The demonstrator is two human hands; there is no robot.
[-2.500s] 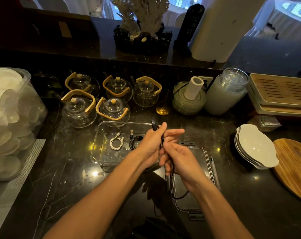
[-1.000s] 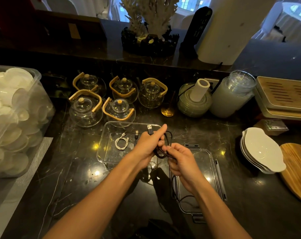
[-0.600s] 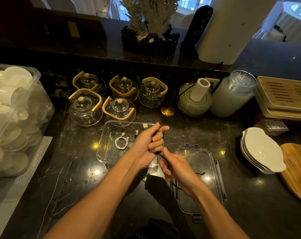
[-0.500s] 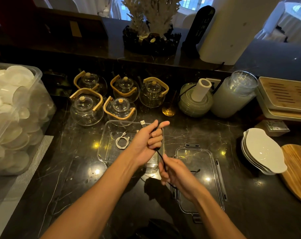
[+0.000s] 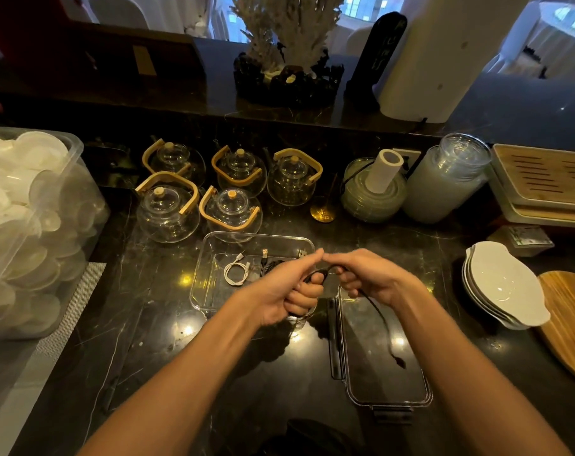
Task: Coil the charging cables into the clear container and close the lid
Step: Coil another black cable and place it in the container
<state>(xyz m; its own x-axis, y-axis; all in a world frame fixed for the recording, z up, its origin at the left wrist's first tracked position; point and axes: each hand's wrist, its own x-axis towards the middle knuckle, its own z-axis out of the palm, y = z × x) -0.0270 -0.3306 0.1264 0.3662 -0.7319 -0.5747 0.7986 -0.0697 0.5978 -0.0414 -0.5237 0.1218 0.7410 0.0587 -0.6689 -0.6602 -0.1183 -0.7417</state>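
A clear container [image 5: 210, 258] stands open on the dark marble counter. A coiled white cable [image 5: 236, 273] lies inside it, and beside that a coiled black cable [image 5: 270, 265]. My left hand [image 5: 289, 291] is closed around loops of another black cable [image 5: 379, 315] over the container's right end. My right hand [image 5: 366, 274] pinches the same cable close to the left fingertips. The cable's free end hangs down over the clear lid [image 5: 381, 366], which lies flat to the right of the container.
Several glass teapots [image 5: 167, 212] stand behind the container. A plastic bin of white dishes [image 5: 26, 225] fills the left. Stacked white bowls [image 5: 500, 287], a wooden board [image 5: 569, 320], jars [image 5: 447, 179] and trays [image 5: 542, 179] are on the right.
My right hand rose from over the lid to meet my left hand's fingertips. More cable is wound in the left hand and the hanging tail is shorter.
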